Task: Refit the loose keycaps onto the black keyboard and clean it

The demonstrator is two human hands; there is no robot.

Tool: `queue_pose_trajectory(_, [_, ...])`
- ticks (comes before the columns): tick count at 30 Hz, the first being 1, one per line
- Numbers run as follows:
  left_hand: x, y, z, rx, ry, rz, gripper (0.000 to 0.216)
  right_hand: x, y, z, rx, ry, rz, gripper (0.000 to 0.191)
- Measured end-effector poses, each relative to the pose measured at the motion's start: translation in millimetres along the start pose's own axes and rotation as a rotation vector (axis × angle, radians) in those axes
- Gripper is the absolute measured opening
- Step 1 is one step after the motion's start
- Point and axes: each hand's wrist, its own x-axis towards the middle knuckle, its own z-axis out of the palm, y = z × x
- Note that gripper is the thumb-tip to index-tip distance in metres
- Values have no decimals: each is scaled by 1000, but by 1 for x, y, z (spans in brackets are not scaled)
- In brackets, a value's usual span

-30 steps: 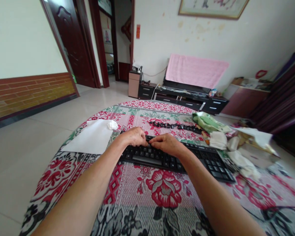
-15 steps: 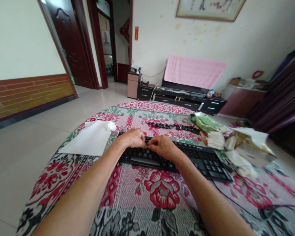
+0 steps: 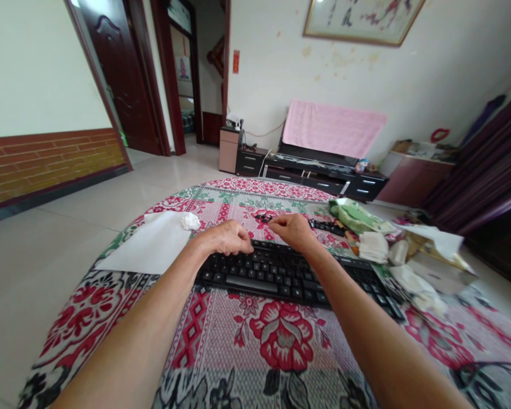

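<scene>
A black keyboard (image 3: 255, 284) lies across the patterned tablecloth in front of me. My left hand (image 3: 230, 237) is at its upper left part, with fingers curled together; whether anything is between them is hidden. Above the keyboard's back edge, my right hand (image 3: 293, 230) has thumb and forefinger pinched, and what they hold, if anything, is too small to make out. Behind that hand, a row of loose black keycaps (image 3: 327, 226) lies on the cloth, partly covered by the hand.
White paper (image 3: 151, 244) with a crumpled tissue (image 3: 190, 221) on it lies at the left. On the right are a green packet (image 3: 357, 216), folded white cloths (image 3: 373, 246) and an open box (image 3: 438, 267). A black cable (image 3: 489, 375) coils at the right front.
My right hand has lifted off the keys and moved away from me and slightly right, toward the loose keycaps. My left hand has stayed near the same place; the two hands are now apart.
</scene>
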Motion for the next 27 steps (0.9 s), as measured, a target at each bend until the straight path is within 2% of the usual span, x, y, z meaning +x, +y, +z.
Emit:
queue_pose_trajectory(2, [2,-2,-2,-10,53,-17,16,18,6,6,-141,28,36,23])
queue_pose_trajectory(6, [5,-7,-3,-30,128,-44,18,41,11,21,-366,-37,115,27])
queue_pose_trajectory(13, [6,-7,-4,-45,182,-42,18,49,15,34,-463,-91,112,29])
queue_pose_trajectory(17, [7,-4,-3,-68,263,-77,17,41,11,28,-462,-19,-12,27])
queue_pose_trajectory(21, [11,-1,1,-179,370,-140,17,17,-3,15,-311,99,-248,25])
queue_pose_trajectory(24, [13,4,7,-388,346,-145,20,-7,-15,7,-156,156,-387,23])
queue_pose_trajectory(27, [12,12,13,-638,261,-95,22,-25,-21,3,-64,189,-414,21])
